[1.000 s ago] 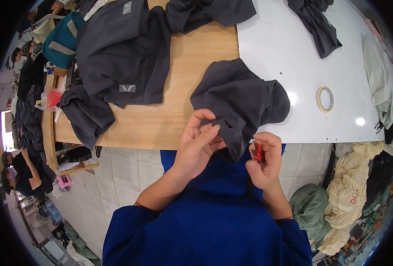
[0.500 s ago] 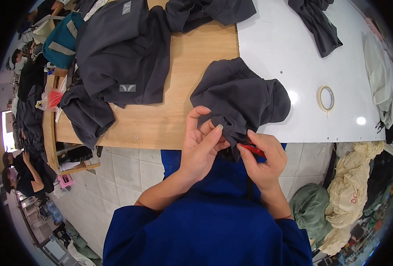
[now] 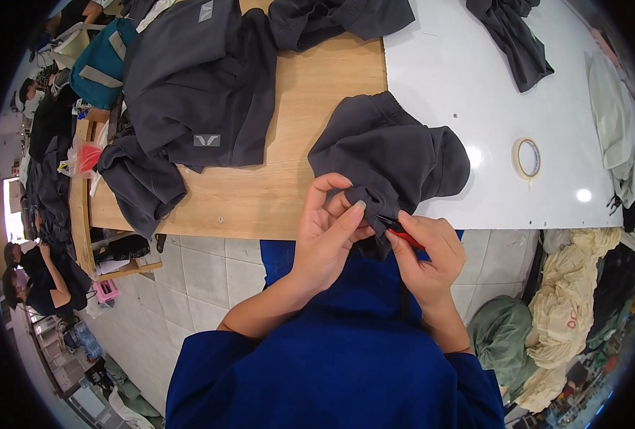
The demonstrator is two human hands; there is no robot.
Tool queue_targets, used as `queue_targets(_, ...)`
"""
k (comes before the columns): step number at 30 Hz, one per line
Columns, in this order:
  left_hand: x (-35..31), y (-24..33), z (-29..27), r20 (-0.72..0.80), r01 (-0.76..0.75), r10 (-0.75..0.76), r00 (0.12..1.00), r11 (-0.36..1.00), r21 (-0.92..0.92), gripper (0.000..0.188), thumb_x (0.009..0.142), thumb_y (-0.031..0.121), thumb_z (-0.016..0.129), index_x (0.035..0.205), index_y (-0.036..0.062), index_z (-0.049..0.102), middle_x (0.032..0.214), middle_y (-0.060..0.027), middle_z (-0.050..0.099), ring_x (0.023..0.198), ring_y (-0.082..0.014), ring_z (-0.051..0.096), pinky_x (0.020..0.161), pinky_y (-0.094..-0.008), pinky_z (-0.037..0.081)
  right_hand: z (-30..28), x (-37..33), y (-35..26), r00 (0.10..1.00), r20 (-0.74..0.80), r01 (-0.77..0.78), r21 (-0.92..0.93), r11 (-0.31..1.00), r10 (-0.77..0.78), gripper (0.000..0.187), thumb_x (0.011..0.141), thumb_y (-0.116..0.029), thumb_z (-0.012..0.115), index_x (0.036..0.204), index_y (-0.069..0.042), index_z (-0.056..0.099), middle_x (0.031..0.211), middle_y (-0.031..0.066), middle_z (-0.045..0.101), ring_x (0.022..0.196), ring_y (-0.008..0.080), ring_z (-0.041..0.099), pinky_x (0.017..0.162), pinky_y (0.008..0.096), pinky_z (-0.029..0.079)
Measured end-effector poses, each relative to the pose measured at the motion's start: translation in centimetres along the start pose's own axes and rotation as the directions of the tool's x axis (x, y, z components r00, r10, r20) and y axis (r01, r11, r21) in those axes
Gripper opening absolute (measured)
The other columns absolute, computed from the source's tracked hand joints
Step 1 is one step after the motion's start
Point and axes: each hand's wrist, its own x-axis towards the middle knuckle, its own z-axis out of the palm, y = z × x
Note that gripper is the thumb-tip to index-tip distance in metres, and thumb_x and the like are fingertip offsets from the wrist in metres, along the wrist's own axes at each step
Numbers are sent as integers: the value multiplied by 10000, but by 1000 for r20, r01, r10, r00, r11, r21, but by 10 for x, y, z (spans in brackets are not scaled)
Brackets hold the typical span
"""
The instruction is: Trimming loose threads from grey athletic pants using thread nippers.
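A dark grey garment [image 3: 374, 146] with a gathered elastic band lies on the table in front of me, its near end pulled up over the edge. My left hand [image 3: 329, 232] pinches a bunched fold of that end between thumb and fingers. My right hand [image 3: 432, 256] is closed around small thread snips [image 3: 408, 239] with a red handle. Their dark blades point left and touch the fold beside my left fingertips. Cloth and fingers partly cover the blade tips, so I cannot see what lies between them.
More dark grey garments [image 3: 196, 93] are piled at the left and along the far side. A tape roll [image 3: 526, 158] rests on the white tabletop [image 3: 467, 86] at right. Cream cloth bundles [image 3: 564, 307] and a green bundle [image 3: 502, 332] stand below. People [image 3: 42, 279] sit at far left.
Both hands have shifted very slightly to the right. Less of the red handle shows between my right fingers. The garment stays in place.
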Motion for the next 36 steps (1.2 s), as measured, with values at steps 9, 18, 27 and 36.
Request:
queue_targets(9, -2, -3, -6, 34, -28, 25, 999, 997, 72, 158, 937, 82, 510, 1094, 63, 515, 998, -37, 590, 900, -98, 592, 804, -249, 495, 1, -10, 2, 997, -27, -67, 110, 992, 70, 391, 606, -26, 808, 965, -20, 653, 818, 101, 653, 616, 172, 579, 562, 234, 467)
queue_targets(18, 1, 10, 5, 11, 13, -15, 1000, 988, 152, 312, 944, 67, 477, 1254, 35, 490, 998, -27, 575, 890, -95, 565, 807, -222, 459, 6, -11, 2, 941, 167, -324, 197, 925, 294, 307, 694, -48, 778, 939, 3, 601, 769, 79, 621, 623, 104, 573, 564, 202, 446)
queue_targets(27, 16, 18, -17, 449, -447, 121, 885, 484, 752, 123, 848, 79, 618, 952, 18, 635, 931, -50, 512, 864, -145, 508, 765, -232, 414, -17, -2, 11, 678, 464, -668, 713, 214, 571, 107, 877, -93, 573, 820, -11, 610, 629, -63, 476, 530, 4, 359, 484, 174, 236)
queue_targets(36, 10, 12, -26, 180, 259, -264, 948, 965, 50, 158, 913, 133, 556, 975, -10, 585, 1017, -94, 616, 942, -135, 560, 874, -275, 422, 7, 11, 12, 718, 186, -633, 574, 519, 671, 98, 813, 31, 633, 900, 1, 602, 677, -70, 422, 581, 1, 345, 539, 155, 271)
